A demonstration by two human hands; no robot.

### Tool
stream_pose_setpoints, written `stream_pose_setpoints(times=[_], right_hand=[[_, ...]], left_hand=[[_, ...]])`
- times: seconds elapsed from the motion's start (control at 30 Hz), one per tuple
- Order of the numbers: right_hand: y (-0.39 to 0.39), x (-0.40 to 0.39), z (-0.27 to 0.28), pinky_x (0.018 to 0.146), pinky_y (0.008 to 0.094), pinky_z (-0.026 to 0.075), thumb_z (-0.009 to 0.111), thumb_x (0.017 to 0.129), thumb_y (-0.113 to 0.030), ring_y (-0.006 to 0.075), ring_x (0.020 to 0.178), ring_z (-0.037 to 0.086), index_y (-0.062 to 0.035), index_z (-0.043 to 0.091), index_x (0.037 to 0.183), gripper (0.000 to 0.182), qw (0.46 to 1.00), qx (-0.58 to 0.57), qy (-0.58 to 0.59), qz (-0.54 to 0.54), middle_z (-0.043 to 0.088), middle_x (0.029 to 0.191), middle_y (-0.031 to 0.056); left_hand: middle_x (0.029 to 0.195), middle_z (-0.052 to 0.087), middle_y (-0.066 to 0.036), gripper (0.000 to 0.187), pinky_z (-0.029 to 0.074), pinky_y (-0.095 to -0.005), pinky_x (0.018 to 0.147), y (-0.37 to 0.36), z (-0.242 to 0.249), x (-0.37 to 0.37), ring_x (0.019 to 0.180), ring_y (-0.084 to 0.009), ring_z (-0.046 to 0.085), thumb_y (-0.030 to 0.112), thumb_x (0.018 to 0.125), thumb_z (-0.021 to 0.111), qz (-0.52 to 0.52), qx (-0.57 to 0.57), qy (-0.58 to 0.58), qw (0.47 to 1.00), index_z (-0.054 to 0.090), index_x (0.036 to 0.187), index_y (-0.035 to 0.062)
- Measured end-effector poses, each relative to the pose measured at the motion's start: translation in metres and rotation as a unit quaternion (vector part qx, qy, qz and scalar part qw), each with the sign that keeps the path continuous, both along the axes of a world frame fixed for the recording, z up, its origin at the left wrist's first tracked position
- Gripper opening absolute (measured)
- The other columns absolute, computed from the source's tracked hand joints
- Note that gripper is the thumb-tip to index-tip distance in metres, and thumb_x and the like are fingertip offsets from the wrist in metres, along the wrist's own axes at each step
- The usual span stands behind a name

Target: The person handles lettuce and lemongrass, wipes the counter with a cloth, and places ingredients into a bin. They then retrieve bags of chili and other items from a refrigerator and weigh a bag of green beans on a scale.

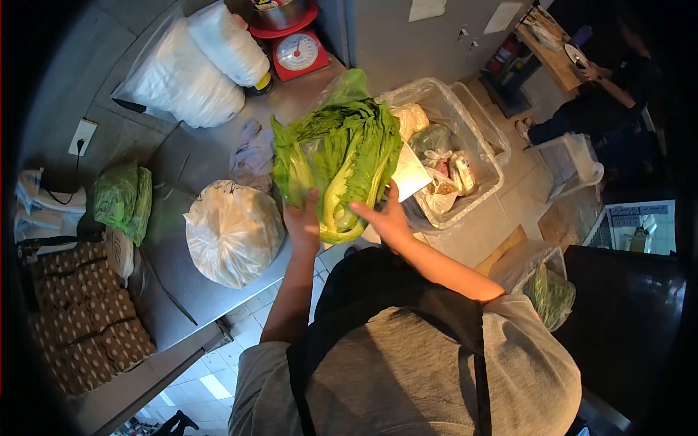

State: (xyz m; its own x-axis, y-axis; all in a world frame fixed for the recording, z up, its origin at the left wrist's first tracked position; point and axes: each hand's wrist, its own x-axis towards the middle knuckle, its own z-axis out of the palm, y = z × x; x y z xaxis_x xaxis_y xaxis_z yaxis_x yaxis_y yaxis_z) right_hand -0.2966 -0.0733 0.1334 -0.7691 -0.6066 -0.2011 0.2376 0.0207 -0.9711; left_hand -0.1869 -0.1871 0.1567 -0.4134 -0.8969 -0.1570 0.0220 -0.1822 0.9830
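Observation:
Both of my hands hold up a large head of green lettuce (342, 156) over the edge of a steel counter (182, 160). My left hand (304, 221) grips its pale base from the left. My right hand (385, 218) cups the base from the right, fingers spread along the stalk. The leaves fan upward and hide part of the counter and the bin behind.
A tied white plastic bag (233, 232) lies on the counter beside my left hand. Further back stand a red kitchen scale (297, 52) and stacked white bags (196, 69). A clear bin (451, 145) with packets sits on the floor. Another person (611, 87) sits far right.

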Motion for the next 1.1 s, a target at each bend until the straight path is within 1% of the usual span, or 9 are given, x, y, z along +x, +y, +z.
stream_pose_setpoints(times=[0.13, 0.27, 0.37, 0.5, 0.7, 0.87, 0.97, 1.03, 1.1], right_hand=[[-0.018, -0.011, -0.011, 0.089, 0.0335, 0.045, 0.075, 0.068, -0.01, 0.0276, 0.109, 0.05, 0.0067, 0.017, 0.131, 0.088, 0.992, 0.102, 0.072, 0.015, 0.044, 0.122, 0.0207], [-0.014, -0.03, -0.002, 0.086, 0.0355, 0.048, 0.071, 0.069, -0.002, 0.0265, 0.103, 0.055, 0.0073, 0.024, 0.126, 0.075, 0.994, 0.048, -0.094, -0.028, 0.048, 0.116, 0.0195], [-0.004, -0.04, 0.008, 0.084, 0.0332, 0.047, 0.072, 0.066, -0.002, 0.0247, 0.099, 0.056, 0.005, 0.027, 0.123, 0.073, 0.985, 0.045, -0.164, -0.001, 0.053, 0.108, 0.0173], [-0.003, -0.044, -0.005, 0.087, 0.0353, 0.047, 0.073, 0.069, -0.002, 0.0248, 0.103, 0.055, 0.0033, 0.028, 0.127, 0.074, 0.993, 0.035, -0.109, 0.004, 0.053, 0.111, 0.0169], [0.0, -0.04, 0.005, 0.088, 0.0337, 0.045, 0.074, 0.068, -0.003, 0.0229, 0.102, 0.054, 0.0034, 0.028, 0.128, 0.076, 0.995, 0.043, -0.088, -0.007, 0.053, 0.111, 0.0146], [-0.001, -0.039, 0.006, 0.088, 0.0352, 0.048, 0.074, 0.067, -0.002, 0.027, 0.103, 0.056, 0.0045, 0.028, 0.122, 0.072, 0.994, 0.021, -0.107, 0.018, 0.055, 0.111, 0.0187], [0.006, -0.04, 0.001, 0.102, 0.0386, 0.035, 0.083, 0.055, -0.043, 0.0336, 0.12, 0.041, 0.0069, 0.027, 0.13, 0.106, 0.979, 0.175, 0.107, 0.018, 0.04, 0.128, 0.0254], [0.026, -0.044, 0.035, 0.106, 0.0409, 0.027, 0.08, 0.058, -0.045, 0.0368, 0.127, 0.031, 0.0052, 0.024, 0.134, 0.107, 0.971, 0.136, 0.193, 0.042, 0.033, 0.133, 0.0268], [0.034, -0.032, 0.037, 0.103, 0.0434, 0.029, 0.075, 0.068, -0.04, 0.0367, 0.121, 0.036, 0.0015, 0.028, 0.134, 0.091, 0.964, 0.098, 0.246, -0.031, 0.038, 0.128, 0.0234]], left_hand=[[0.104, 0.061, -0.008, 0.028, 0.043, -0.0276, 0.085, 0.014, 0.014, 0.002, 0.092, -0.0143, 0.057, 0.004, 0.087, 0.058, -0.039, -0.038, 0.08, 0.995, 0.05, 0.114, 0.0006], [0.1, 0.062, -0.007, 0.019, 0.043, -0.0273, 0.085, 0.003, 0.039, 0.015, 0.089, -0.0141, 0.058, 0.006, 0.088, 0.056, 0.064, -0.101, -0.007, 0.993, 0.056, 0.107, 0.0015], [0.097, 0.063, -0.007, 0.02, 0.046, -0.0268, 0.078, -0.024, 0.049, 0.039, 0.084, -0.0135, 0.058, 0.008, 0.088, 0.057, 0.092, -0.116, 0.067, 0.987, 0.057, 0.107, 0.0016], [0.094, 0.064, -0.008, 0.029, 0.048, -0.024, 0.061, -0.047, 0.072, 0.053, 0.076, -0.0124, 0.058, 0.013, 0.085, 0.061, 0.098, -0.064, -0.008, 0.993, 0.056, 0.111, 0.0003], [0.097, 0.063, -0.009, 0.033, 0.044, -0.022, 0.06, -0.055, 0.146, 0.083, 0.073, -0.0096, 0.055, 0.013, 0.086, 0.059, 0.014, -0.103, -0.041, 0.994, 0.051, 0.117, 0.0013], [0.102, 0.064, -0.011, 0.033, 0.044, -0.0208, 0.06, -0.078, 0.186, 0.112, 0.075, -0.0092, 0.056, 0.012, 0.087, 0.059, 0.089, -0.158, -0.051, 0.982, 0.051, 0.117, 0.0], [0.11, 0.063, -0.008, 0.035, 0.043, -0.0263, 0.073, -0.082, 0.191, 0.112, 0.088, -0.0107, 0.056, 0.02, 0.089, 0.058, 0.086, -0.197, -0.139, 0.967, 0.055, 0.117, 0.0006], [0.11, 0.063, -0.007, 0.036, 0.041, -0.0235, 0.07, -0.081, 0.185, 0.099, 0.086, -0.0098, 0.054, 0.017, 0.089, 0.057, 0.036, -0.207, -0.128, 0.969, 0.052, 0.12, -0.0002], [0.109, 0.062, -0.007, 0.034, 0.041, -0.0221, 0.066, -0.067, 0.18, 0.075, 0.083, -0.0074, 0.052, 0.014, 0.091, 0.054, 0.01, -0.231, -0.132, 0.964, 0.05, 0.121, -0.0009]])
